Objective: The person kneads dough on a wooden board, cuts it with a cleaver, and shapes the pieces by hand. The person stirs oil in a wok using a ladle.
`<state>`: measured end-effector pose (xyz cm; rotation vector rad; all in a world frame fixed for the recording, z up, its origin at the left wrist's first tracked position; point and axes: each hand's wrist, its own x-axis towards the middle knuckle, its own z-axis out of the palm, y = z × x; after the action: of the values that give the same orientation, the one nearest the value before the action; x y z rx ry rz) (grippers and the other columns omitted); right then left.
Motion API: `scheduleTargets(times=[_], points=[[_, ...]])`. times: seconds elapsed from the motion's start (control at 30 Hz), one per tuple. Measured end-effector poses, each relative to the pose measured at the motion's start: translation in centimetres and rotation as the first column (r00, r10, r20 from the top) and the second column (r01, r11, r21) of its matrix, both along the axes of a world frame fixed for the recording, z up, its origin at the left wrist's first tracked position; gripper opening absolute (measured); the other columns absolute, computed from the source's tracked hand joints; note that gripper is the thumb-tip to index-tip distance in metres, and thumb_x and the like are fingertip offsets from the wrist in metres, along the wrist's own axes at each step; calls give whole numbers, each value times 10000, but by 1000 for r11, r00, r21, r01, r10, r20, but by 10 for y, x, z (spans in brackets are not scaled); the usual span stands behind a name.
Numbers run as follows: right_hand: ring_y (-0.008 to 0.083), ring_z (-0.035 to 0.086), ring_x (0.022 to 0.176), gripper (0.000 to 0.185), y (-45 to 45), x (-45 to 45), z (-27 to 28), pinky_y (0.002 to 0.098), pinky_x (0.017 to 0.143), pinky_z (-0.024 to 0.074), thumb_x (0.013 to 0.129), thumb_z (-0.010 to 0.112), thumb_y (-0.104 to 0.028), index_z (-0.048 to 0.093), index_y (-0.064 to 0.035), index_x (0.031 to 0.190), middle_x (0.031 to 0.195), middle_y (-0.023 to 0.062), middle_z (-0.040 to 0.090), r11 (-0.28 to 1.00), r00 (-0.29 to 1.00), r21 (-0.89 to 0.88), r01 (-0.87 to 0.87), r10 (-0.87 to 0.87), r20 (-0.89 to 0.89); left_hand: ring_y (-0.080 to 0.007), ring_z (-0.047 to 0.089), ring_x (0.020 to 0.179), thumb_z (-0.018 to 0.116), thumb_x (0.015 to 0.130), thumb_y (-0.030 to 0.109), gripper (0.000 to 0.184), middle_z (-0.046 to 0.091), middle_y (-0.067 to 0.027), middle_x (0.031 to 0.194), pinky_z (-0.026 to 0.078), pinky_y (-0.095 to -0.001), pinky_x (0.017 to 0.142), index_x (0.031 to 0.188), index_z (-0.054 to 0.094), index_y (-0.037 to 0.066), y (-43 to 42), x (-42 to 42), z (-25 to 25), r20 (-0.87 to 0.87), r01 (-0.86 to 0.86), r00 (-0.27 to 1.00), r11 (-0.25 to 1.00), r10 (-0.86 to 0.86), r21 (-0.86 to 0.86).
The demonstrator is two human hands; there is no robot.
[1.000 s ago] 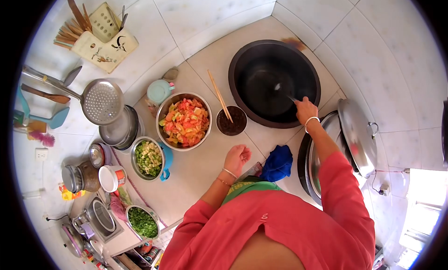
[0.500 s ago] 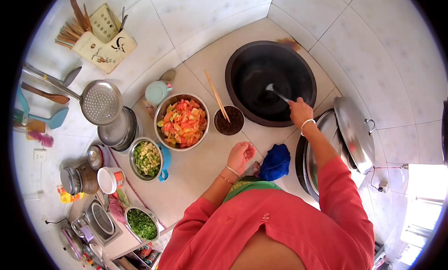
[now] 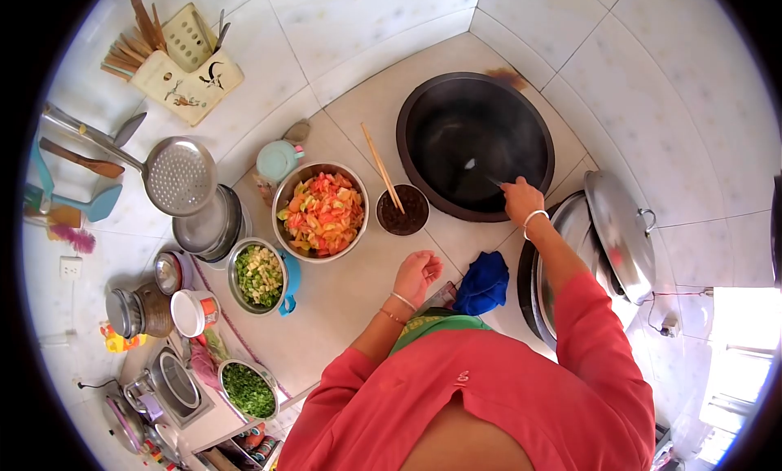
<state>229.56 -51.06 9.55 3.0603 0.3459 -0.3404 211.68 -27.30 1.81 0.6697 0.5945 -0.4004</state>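
A large dark pot (image 3: pixel 411 157) stands in the corner, with dark contents inside. At its near right rim, my right hand (image 3: pixel 522 200) is closed round the handle of a spoon (image 3: pixel 495 182), whose bowl is partly lost in the dark contents. My left hand (image 3: pixel 419 274) hovers over the counter with its fingers curled, near a blue cloth (image 3: pixel 482 283); I see nothing in it. Beyond that hand is a small bowl of dark sauce (image 3: pixel 397 218) with chopsticks (image 3: pixel 381 168) resting in it. Left of the sauce sits a metal bowl of chopped tomato (image 3: pixel 322 214).
A bowl of chopped scallion (image 3: pixel 259 275) and a bowl of chopped greens (image 3: pixel 248 389) stand at the left. A metal lid (image 3: pixel 623 235) leans over a wok on the right. A skimmer (image 3: pixel 179 176) and a utensil holder (image 3: pixel 186 84) hang on the left wall.
The spoon has swept through the pot, its bowl showing clearly half a second ago and now largely submerged. My right hand has shifted slightly left and down since the first frame.
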Motion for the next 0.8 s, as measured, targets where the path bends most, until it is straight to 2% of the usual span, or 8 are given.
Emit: scheduleTargets(times=[0.23,0.3,0.37,0.5,0.8], points=[[355,652,875,229,-34,-22,25,460,769,531,879,600,-155,713,-161,1078,994,155,607,997,999,-64,50,-49,23,-178,625,881,493,992,170,159,624,-72,972,527,-333,820,1076,546,46,-7,1,0,25,37,999,999,-36,-27],[357,651,870,222,-37,-22,25,462,764,530,879,602,-152,713,-159,1071,988,158,604,995,997,-70,70,-68,34,-180,629,870,505,993,178,163,629,-82,949,523,-316,783,1062,544,36,-10,-1,1,32,29,999,999,-28,-45],[360,662,863,238,-32,-17,22,452,751,553,821,593,-75,695,-134,1028,983,169,594,998,991,9,62,-62,122,-183,629,872,505,993,178,164,628,-84,951,523,-317,785,1066,542,35,-12,-2,3,31,30,999,999,-29,-37],[357,663,856,216,-7,-1,11,444,736,558,827,595,-78,681,-128,1019,979,178,582,996,987,84,19,-32,158,-186,621,892,496,994,163,161,624,-85,979,526,-342,834,1084,546,40,-10,-4,2,25,33,999,999,-32,-17],[346,668,865,192,30,29,-16,436,731,564,825,615,-77,674,-99,1007,1000,180,581,995,988,99,-29,14,152,-198,632,881,511,982,171,178,632,-92,965,528,-338,811,1092,538,33,5,-6,-2,-9,-46,999,999,46,25]])
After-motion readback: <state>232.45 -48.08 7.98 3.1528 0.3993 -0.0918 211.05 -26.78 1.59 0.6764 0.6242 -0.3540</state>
